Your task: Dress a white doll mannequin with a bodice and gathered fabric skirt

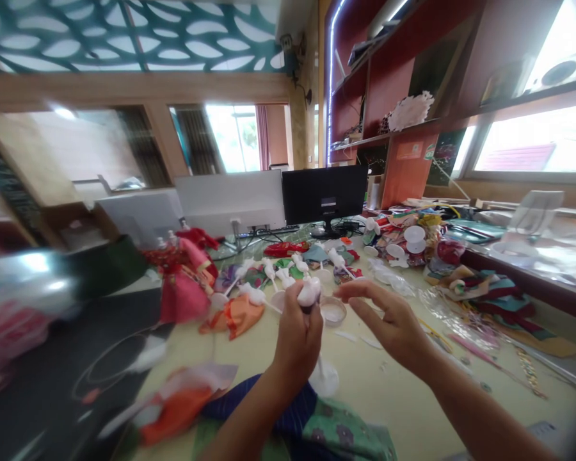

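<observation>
My left hand (298, 336) is closed around a small white doll figure (310, 291); its rounded, glossy white top sticks out above my thumb. Below that fist, a clear stem with a white round base (324, 379) shows, seemingly the figure's stand. My right hand (388, 314) hovers just to the right, fingers apart and pointing left, with nothing visible in it. Between the hands, a shallow round dish (333, 311) with pale contents sits on the table. Several white doll figures on stands, one of them a white figure (253, 293), lie behind my hands among bits of cloth.
Orange cloth (237, 317) and red doll dresses (185, 294) lie at the left. Blue and green fabric (312, 416) covers the near edge. Two monitors, one black (324, 195), stand at the back. Plastic wrapping (454, 310) and fabric scraps (494, 301) are heaped at the right.
</observation>
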`<action>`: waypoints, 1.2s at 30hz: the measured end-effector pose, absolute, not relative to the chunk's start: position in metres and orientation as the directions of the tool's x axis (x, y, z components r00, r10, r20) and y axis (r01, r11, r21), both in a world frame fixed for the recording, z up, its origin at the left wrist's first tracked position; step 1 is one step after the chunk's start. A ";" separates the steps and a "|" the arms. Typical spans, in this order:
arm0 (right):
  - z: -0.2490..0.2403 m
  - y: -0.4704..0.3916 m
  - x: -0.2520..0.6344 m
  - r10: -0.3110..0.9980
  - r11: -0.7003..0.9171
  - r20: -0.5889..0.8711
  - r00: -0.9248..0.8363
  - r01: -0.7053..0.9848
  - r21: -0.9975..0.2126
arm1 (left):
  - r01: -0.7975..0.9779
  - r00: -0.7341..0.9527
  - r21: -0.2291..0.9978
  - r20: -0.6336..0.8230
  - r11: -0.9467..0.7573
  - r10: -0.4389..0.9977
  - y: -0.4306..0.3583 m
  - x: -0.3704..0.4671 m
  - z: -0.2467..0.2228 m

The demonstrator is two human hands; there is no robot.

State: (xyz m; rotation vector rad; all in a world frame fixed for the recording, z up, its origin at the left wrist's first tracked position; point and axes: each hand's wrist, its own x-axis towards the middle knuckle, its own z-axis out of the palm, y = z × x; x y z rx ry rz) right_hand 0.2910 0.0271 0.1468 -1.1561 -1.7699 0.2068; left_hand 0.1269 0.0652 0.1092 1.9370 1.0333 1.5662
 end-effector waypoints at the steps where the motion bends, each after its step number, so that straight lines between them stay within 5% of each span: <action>1: 0.144 0.031 0.299 0.788 0.492 0.613 -0.057 0.657 -0.571 | 0.268 0.078 0.724 0.641 -0.636 0.763 0.068 0.124 0.112; 3: 0.131 0.040 0.316 0.857 0.363 0.506 -0.097 0.810 -0.461 | 0.254 0.094 0.693 0.677 -0.675 0.730 0.073 0.117 0.117; 5: 0.112 0.049 0.329 0.946 0.233 0.266 -0.184 0.958 -0.167 | 0.262 0.115 0.650 0.713 -0.713 0.692 0.080 0.111 0.122; 6: 0.101 0.053 0.333 0.961 0.219 0.196 -0.193 0.969 -0.117 | 0.267 0.124 0.634 0.724 -0.726 0.678 0.083 0.109 0.123; 15: 0.035 0.067 0.344 0.985 0.156 -0.081 -0.154 0.987 0.027 | 0.078 0.199 0.736 0.649 -0.672 0.734 0.107 0.106 0.112; 30: 0.029 0.063 0.346 0.974 0.227 0.015 -0.227 0.974 -0.003 | -0.081 0.177 0.833 0.552 -0.547 0.815 0.109 0.106 0.092; 34: 0.058 0.052 0.328 0.965 0.227 0.142 -0.218 0.973 -0.050 | -0.052 0.166 0.833 0.551 -0.551 0.818 0.105 0.106 0.090; 36: 0.078 0.045 0.312 0.914 0.296 0.334 -0.232 0.942 -0.158 | -0.047 0.166 0.837 0.545 -0.546 0.822 0.104 0.106 0.090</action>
